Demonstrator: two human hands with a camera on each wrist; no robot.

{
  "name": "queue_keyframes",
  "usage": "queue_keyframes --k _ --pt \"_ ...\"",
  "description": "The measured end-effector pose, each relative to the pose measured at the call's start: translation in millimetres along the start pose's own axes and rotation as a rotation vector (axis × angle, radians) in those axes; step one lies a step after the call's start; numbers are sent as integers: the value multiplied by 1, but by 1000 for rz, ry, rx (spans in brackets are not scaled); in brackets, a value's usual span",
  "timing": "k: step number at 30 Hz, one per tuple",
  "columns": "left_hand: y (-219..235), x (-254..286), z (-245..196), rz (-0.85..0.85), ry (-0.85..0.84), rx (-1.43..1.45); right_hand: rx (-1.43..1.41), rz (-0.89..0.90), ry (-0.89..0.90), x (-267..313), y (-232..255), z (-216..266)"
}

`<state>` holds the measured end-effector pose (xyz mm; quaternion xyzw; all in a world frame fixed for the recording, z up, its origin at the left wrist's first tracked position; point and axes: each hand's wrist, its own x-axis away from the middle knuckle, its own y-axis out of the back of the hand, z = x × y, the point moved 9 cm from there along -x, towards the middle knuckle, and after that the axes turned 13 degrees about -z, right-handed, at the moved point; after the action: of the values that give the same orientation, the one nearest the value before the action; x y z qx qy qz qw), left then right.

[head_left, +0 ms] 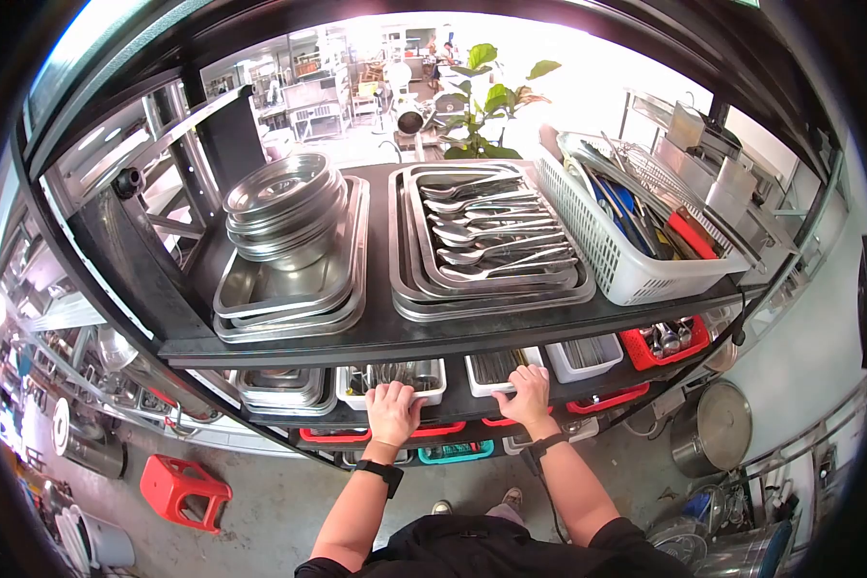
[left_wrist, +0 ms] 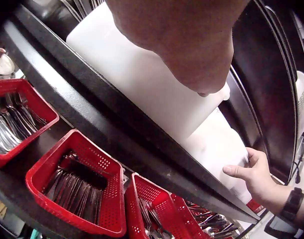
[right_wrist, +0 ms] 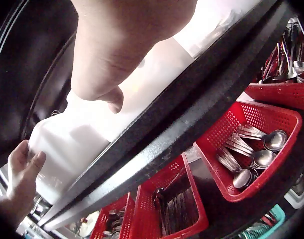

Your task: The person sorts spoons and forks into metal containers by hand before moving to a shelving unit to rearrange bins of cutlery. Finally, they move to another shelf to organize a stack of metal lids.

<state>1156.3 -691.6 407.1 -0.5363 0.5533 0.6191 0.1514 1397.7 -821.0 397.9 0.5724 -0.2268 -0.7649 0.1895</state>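
Observation:
On the middle shelf, the left hand [head_left: 393, 412] grips the front rim of a white bin [head_left: 433, 397] of metal utensils, its fingers over the edge. The right hand [head_left: 528, 397] holds the near right corner of a second white bin [head_left: 477, 388], which has thin utensils in it. Seen from the left wrist, the right hand [left_wrist: 259, 175] has its thumb against the bin's outer wall. The right wrist view shows the left hand [right_wrist: 23, 177] at the corner of its bin [right_wrist: 67, 149], thumb on the outside.
The upper shelf [head_left: 376, 349] carries stacked pans [head_left: 289, 279], a spoon tray [head_left: 409, 299] and a white utensil basket [head_left: 597, 260]. Red baskets [left_wrist: 77, 219] of cutlery line the shelf below. A red stool [head_left: 185, 489] stands on the floor at left, a large pot [head_left: 711, 429] at right.

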Motion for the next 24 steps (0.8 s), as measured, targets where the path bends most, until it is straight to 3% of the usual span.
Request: queue_keyframes --k 24 --pt "1 -1 0 -1 1 9 -3 -2 0 0 0 0"
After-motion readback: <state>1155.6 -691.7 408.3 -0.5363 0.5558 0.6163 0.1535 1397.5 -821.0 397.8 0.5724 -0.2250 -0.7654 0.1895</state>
